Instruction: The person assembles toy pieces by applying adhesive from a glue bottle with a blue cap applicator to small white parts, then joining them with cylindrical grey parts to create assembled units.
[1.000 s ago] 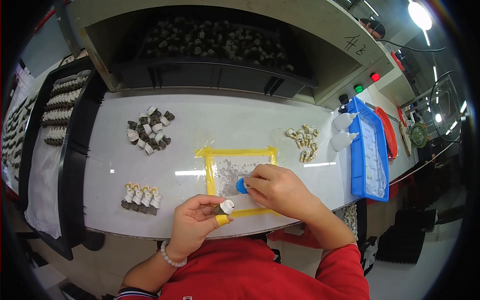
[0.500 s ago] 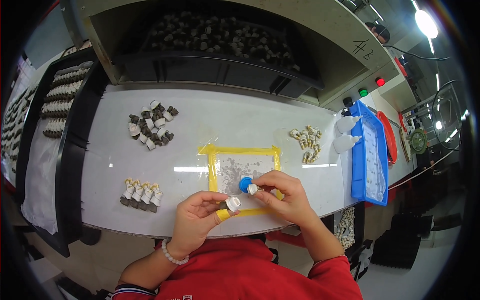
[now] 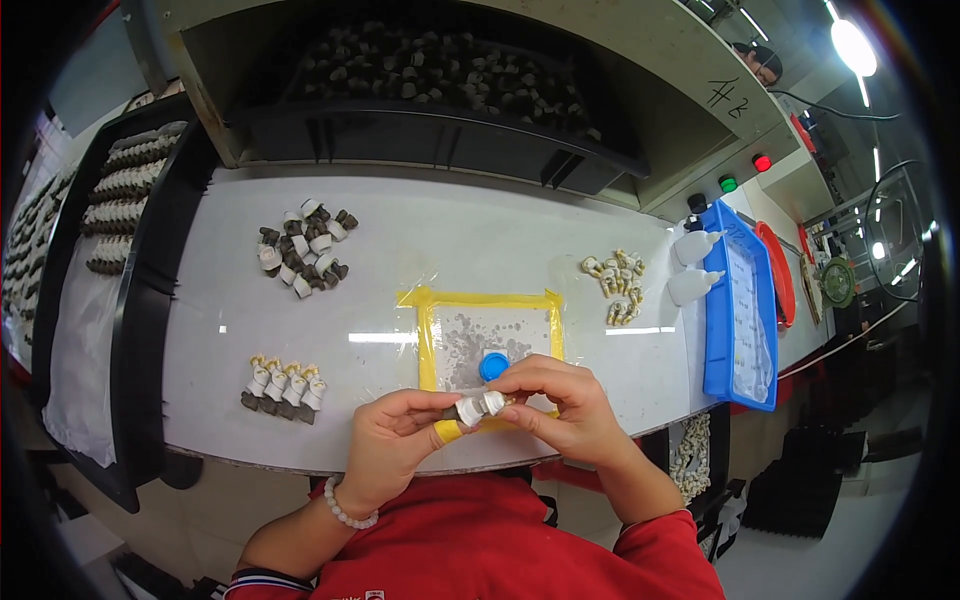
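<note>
Head — narrow left grip [image 3: 393, 430]: grey-white fitting [image 3: 467, 411] — narrow right grip [image 3: 575, 408]: white piece [image 3: 493, 402]

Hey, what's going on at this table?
A person is holding two small pieces end to end above the table. The left hand grips a dark-and-white part; the right hand pinches a small white piece against its white end. Just beyond, a blue cup sits inside a yellow tape frame. To the left are a loose pile and a neat row; more small pieces lie to the right.
</note>
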Demonstrator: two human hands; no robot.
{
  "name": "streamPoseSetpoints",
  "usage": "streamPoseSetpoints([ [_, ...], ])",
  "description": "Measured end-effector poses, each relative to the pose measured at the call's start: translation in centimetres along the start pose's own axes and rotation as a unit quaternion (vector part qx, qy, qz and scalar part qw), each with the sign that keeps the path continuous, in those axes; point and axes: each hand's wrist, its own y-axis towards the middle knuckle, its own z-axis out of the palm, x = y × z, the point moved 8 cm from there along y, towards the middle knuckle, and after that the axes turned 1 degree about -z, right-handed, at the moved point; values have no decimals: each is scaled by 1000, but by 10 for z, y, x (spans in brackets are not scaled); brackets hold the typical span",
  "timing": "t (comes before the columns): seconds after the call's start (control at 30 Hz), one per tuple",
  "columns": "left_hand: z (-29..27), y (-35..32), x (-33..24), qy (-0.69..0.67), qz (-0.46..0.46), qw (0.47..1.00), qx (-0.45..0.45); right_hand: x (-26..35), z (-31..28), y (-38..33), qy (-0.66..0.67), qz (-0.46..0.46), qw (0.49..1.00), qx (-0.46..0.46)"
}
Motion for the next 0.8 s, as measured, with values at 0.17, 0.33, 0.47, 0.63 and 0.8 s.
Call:
streamPoseSetpoints([
  [0.17,4,0,-5,14,14,1000,13,9,2,1,-50,-31,998,7],
  [0.33,2,-1,-6,42,30,998,19,9,6,1,-58,-46,997,6],
  [0.47,1,-2,-6,48,-1,999,0,4,9,0,-44,-41,998,11],
  [0.63,-6,-21,-27,54,-16,998,-14,12,10,-3,7,-43,999,20],
  [0.8,-80,-76,-136,407,313,816,-267,5,-8,-14,-61,-71,994,-52],
])
